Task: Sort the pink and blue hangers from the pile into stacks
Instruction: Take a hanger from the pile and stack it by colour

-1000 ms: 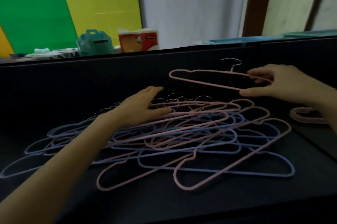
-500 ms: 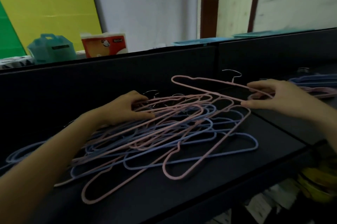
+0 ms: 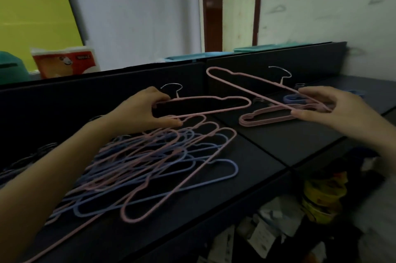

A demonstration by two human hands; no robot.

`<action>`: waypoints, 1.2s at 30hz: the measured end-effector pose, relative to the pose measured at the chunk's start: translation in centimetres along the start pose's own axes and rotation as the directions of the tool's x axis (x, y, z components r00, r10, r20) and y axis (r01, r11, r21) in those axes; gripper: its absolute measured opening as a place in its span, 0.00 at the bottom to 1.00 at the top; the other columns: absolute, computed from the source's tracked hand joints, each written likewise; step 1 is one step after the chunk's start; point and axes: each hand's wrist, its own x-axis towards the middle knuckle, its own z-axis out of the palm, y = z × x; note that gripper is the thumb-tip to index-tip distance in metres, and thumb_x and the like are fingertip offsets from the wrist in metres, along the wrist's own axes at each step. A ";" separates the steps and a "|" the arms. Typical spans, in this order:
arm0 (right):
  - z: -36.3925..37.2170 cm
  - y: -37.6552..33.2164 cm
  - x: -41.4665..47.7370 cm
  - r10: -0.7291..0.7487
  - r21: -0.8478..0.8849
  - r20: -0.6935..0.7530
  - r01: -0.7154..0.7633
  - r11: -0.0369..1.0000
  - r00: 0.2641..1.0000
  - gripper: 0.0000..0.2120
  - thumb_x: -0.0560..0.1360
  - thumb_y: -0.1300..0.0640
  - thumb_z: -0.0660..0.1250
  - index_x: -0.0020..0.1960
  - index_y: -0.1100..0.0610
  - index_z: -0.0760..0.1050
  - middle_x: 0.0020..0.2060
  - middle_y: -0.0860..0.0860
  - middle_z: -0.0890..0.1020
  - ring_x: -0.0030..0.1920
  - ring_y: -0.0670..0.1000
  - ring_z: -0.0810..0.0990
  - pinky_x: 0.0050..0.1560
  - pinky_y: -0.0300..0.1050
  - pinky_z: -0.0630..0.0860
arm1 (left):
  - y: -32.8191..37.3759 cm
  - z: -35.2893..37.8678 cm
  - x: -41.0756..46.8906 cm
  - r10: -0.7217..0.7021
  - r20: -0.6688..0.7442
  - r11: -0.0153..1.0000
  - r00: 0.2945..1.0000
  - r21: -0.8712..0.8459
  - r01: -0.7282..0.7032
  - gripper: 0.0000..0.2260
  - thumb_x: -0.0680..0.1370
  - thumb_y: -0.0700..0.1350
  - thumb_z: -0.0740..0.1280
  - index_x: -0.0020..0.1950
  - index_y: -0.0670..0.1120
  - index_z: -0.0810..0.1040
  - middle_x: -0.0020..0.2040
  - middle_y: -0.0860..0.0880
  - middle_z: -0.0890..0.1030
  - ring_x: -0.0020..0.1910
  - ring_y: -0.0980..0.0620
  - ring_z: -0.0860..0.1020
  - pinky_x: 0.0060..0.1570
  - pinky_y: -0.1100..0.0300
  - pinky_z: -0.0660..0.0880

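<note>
Tabletop [image 3: 278,151] | left fingers [image 3: 171,122] grip pink hanger [image 3: 203,97] | right fingers [image 3: 315,93] grip second hanger [image 3: 257,93], stack [image 3: 270,121] beneath | likely light, stiff: hold shoulder

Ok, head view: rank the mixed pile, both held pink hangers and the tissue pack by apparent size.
1. Mixed pile.
2. Right-hand hanger and left-hand hanger: alike, unranked.
3. Tissue pack, smallest, though it sits farther off and is partly hidden.

Found no legible text anywhere; made out only a short white marking on the red band of the tissue pack [image 3: 65,62] (too blurred to read).
</note>
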 end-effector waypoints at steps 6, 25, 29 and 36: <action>-6.5 6.2 -0.2 0.011 0.012 0.001 -0.011 1.000 1.000 0.36 0.50 0.28 0.71 0.56 0.40 0.74 0.56 0.43 0.79 0.58 0.44 0.77 0.62 0.47 0.72 | 8.6 4.4 4.8 0.064 0.048 0.996 0.997 0.051 -0.067 0.44 0.59 0.72 0.61 0.69 0.49 0.67 0.61 0.54 0.69 0.58 0.56 0.69 0.60 0.55 0.71; -12.7 19.2 5.7 -0.044 0.018 0.030 0.044 0.999 0.999 0.45 0.45 0.22 0.68 0.57 0.42 0.73 0.53 0.37 0.78 0.55 0.34 0.75 0.56 0.41 0.71 | 18.6 18.4 17.6 0.001 0.016 0.994 1.000 0.106 -0.003 0.39 0.66 0.69 0.65 0.69 0.48 0.67 0.62 0.49 0.70 0.59 0.51 0.69 0.57 0.55 0.71; -12.2 20.0 8.2 -0.039 0.012 0.057 0.038 0.999 0.998 0.42 0.48 0.24 0.69 0.58 0.41 0.73 0.55 0.38 0.78 0.56 0.33 0.73 0.59 0.41 0.70 | 18.0 19.5 20.0 -0.014 0.048 0.993 0.999 0.121 0.009 0.38 0.66 0.69 0.65 0.68 0.48 0.67 0.62 0.49 0.70 0.58 0.52 0.69 0.55 0.57 0.71; -11.5 21.3 11.0 -0.056 0.003 0.057 0.056 0.998 0.997 0.36 0.54 0.30 0.71 0.59 0.42 0.73 0.53 0.35 0.77 0.53 0.29 0.73 0.57 0.38 0.69 | 17.0 20.9 22.3 -0.040 0.036 0.993 0.999 0.113 0.035 0.37 0.66 0.69 0.65 0.68 0.48 0.67 0.61 0.50 0.70 0.56 0.53 0.70 0.51 0.59 0.72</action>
